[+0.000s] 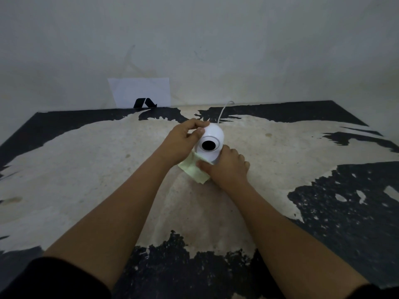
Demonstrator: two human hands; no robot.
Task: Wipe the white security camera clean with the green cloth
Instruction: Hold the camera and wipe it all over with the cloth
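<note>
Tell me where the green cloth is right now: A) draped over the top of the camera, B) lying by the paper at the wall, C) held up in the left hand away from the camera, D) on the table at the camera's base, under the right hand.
D: the green cloth lies on the table at the base of the security camera, pressed by the right hand, while the left hand grips the camera's head.
</note>
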